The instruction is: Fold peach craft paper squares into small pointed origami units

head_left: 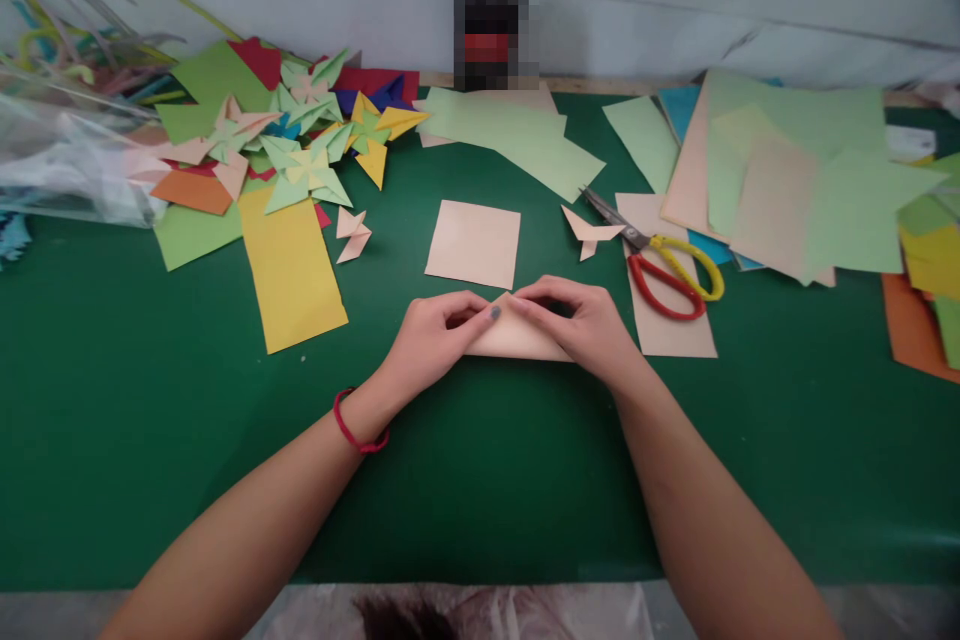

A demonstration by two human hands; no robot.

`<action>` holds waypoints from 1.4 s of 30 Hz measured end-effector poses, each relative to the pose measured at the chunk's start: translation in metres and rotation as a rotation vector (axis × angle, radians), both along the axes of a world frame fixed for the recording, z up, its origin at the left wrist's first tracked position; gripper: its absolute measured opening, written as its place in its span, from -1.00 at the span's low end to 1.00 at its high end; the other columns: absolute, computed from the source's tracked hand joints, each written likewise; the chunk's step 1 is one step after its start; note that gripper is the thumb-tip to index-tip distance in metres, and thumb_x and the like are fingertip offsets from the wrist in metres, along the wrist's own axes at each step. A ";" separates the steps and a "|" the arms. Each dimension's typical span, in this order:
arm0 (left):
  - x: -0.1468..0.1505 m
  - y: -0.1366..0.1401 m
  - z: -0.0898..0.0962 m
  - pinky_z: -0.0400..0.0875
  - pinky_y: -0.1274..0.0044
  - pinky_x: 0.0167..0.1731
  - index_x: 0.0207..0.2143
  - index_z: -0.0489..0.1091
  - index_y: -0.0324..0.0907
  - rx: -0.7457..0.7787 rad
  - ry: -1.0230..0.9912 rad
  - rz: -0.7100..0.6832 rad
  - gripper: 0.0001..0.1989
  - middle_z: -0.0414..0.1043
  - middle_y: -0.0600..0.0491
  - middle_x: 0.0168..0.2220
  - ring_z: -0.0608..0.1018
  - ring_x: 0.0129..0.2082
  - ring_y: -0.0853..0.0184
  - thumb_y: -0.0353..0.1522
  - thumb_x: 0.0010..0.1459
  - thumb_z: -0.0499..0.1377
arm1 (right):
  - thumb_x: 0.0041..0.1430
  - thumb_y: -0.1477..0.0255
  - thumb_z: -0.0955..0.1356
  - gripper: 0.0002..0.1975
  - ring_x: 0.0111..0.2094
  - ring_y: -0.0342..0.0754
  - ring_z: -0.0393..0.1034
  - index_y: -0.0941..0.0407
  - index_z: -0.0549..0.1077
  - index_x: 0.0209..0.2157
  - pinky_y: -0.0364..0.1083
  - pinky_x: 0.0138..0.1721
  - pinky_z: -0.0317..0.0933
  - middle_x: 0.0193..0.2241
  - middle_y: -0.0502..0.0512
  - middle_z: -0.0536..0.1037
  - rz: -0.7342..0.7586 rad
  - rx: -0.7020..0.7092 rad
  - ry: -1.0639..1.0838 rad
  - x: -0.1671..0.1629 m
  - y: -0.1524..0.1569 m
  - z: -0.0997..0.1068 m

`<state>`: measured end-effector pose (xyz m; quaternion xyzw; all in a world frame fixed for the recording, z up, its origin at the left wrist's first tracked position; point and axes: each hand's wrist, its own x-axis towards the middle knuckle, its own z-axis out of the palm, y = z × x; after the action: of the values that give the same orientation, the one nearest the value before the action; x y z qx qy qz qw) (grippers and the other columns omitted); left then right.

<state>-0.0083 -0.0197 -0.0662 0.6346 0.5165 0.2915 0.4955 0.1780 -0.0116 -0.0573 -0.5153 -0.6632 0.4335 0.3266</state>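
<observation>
A pale peach sheet of paper (517, 338), folded into a triangle with its long edge toward me, lies on the green table. My left hand (442, 330) pinches its left side near the top point, thumb on the paper. On the other side, my right hand (574, 320) presses near the same point, its fingers closed on the paper. Just beyond the hands lies a flat peach square (474, 244). Small folded peach pieces rest to the left (353, 235) and right (589, 234) of that square. Parts of the folded sheet are hidden under my fingers.
Scissors (667, 270) with red and yellow handles lie on a peach strip (675, 335) at right. Behind them spreads a pile of coloured sheets (795, 180). At left are folded paper stars (307, 165), a yellow sheet (294, 275) and a clear plastic bag (75, 170). A wall stands behind.
</observation>
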 end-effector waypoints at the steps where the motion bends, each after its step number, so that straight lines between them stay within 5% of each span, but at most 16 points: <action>1: 0.000 0.000 0.000 0.27 0.62 -0.46 -0.35 0.48 -0.19 -0.001 0.002 -0.001 -0.74 0.48 0.08 -0.42 0.45 -0.43 0.40 -0.22 0.15 0.08 | 0.11 0.26 0.32 -0.79 -0.34 -0.08 0.39 0.09 0.52 -0.39 -0.10 -0.31 0.24 -0.38 0.04 0.54 0.002 -0.001 -0.001 0.000 0.000 0.000; 42: 0.000 0.000 0.002 0.23 0.62 -0.49 -0.41 0.46 -0.19 0.020 0.018 -0.012 -0.76 0.45 0.11 -0.47 0.41 -0.47 0.43 -0.25 0.15 0.08 | 0.13 0.26 0.30 -0.78 -0.34 -0.08 0.39 0.07 0.53 -0.37 -0.10 -0.32 0.24 -0.37 0.04 0.55 0.041 -0.013 -0.011 0.000 -0.001 0.002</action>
<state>-0.0084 -0.0194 -0.0642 0.6452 0.5143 0.2880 0.4860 0.1781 -0.0121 -0.0549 -0.5062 -0.6725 0.4415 0.3107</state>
